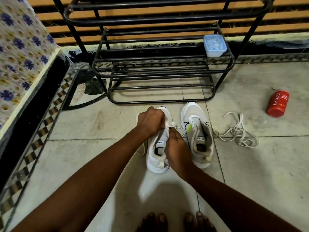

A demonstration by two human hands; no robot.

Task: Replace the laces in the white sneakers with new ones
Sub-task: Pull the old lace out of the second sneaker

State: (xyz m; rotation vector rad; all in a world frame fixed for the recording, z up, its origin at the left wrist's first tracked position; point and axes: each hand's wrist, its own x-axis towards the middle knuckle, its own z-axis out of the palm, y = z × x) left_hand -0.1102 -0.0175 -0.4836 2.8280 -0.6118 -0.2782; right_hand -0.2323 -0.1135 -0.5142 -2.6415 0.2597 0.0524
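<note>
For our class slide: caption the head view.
Both hands lace the left sneaker; loose laces lie beside.

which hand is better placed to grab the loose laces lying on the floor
Probably right. The right hand is on the side of the loose laces; the left hand is further off, across the sneaker.

From my feed, the sneakers (197,131) looked like matt white mesh cloth with smoother synthetic panels. The loose laces (239,131) at right of centre were flat woven fabric. The rack (158,67) at top centre was black painted metal tubing, faintly glossy. The box (214,46) on it was translucent plastic. The floor tiles (83,123) looked smooth, dull and scuffed. The red can (277,103) at right had a satin sheen.
</note>
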